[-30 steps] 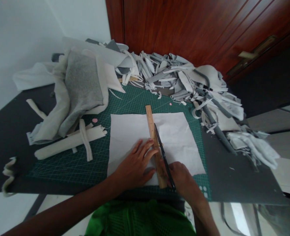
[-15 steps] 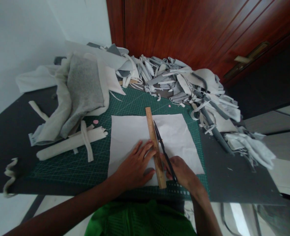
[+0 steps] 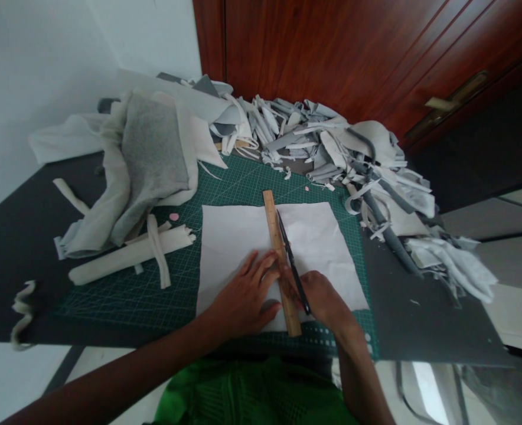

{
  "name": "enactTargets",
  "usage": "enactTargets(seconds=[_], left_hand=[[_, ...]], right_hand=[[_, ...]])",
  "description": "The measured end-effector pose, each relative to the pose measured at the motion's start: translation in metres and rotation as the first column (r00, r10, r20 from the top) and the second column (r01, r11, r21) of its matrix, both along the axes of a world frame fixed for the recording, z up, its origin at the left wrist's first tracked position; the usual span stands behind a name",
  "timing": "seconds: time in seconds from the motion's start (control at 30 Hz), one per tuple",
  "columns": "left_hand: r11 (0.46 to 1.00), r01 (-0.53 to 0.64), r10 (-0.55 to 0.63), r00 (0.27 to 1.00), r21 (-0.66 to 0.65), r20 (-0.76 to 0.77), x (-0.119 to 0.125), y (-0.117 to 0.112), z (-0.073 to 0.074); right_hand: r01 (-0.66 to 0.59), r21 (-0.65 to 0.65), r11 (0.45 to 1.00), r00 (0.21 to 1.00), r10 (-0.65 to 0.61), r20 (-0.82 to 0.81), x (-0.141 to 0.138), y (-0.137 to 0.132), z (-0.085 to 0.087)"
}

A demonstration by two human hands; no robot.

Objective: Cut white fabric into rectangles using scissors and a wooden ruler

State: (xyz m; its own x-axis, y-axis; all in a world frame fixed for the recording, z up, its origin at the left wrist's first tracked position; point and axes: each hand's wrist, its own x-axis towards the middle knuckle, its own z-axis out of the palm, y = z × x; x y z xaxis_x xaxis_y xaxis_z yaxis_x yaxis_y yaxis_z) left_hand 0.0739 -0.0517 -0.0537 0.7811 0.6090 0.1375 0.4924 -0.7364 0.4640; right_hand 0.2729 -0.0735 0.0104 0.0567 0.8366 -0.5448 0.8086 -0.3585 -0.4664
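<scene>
A white sheet (image 3: 238,248), slightly wrinkled, lies flat on a green gridded cutting mat (image 3: 229,183). A wooden ruler (image 3: 272,227) runs lengthwise across the sheet. My left hand (image 3: 243,292) rests flat on the sheet, fingers spread, with the fingertips against the ruler's left edge. My right hand (image 3: 323,301) is shut on a slim black pointed tool (image 3: 290,254), which runs along the ruler's right edge. The picture does not settle what kind of tool it is.
Heaps of grey and cream fabric scraps (image 3: 323,141) line the far side of the dark table (image 3: 420,319). A grey-and-cream fabric piece (image 3: 155,147) and a cream fabric roll (image 3: 128,260) lie at left. A wooden door (image 3: 314,53) stands behind.
My right hand and the black tool have slid up along the ruler, away from me. My left hand and the ruler stay in nearly the same place on the sheet.
</scene>
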Motion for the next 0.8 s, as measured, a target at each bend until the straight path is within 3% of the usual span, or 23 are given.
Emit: enactTargets(seconds=[0.1,0.27,0.5,0.8], left_hand=[[1.0,-0.001,0.001,1.0,-0.001,-0.001,0.0,0.0,0.0],[1.0,0.002,-0.002,1.0,0.003,-0.019,0.0,0.0,0.0],[1.0,0.01,-0.01,1.0,0.007,0.01,-0.001,0.001,-0.001],[1.0,-0.016,0.016,1.0,0.014,0.005,0.0,0.001,0.0]], right_hand=[[-0.022,0.007,1.0,0.998,0.022,-0.06,0.003,0.0,-0.003],[0.148,-0.066,0.987,0.977,-0.156,-0.147,0.0,0.005,0.0],[0.204,-0.186,0.961,0.951,-0.239,-0.195,0.005,0.024,0.011],[0.198,-0.208,0.958,0.932,-0.25,-0.263,0.014,0.019,-0.003]])
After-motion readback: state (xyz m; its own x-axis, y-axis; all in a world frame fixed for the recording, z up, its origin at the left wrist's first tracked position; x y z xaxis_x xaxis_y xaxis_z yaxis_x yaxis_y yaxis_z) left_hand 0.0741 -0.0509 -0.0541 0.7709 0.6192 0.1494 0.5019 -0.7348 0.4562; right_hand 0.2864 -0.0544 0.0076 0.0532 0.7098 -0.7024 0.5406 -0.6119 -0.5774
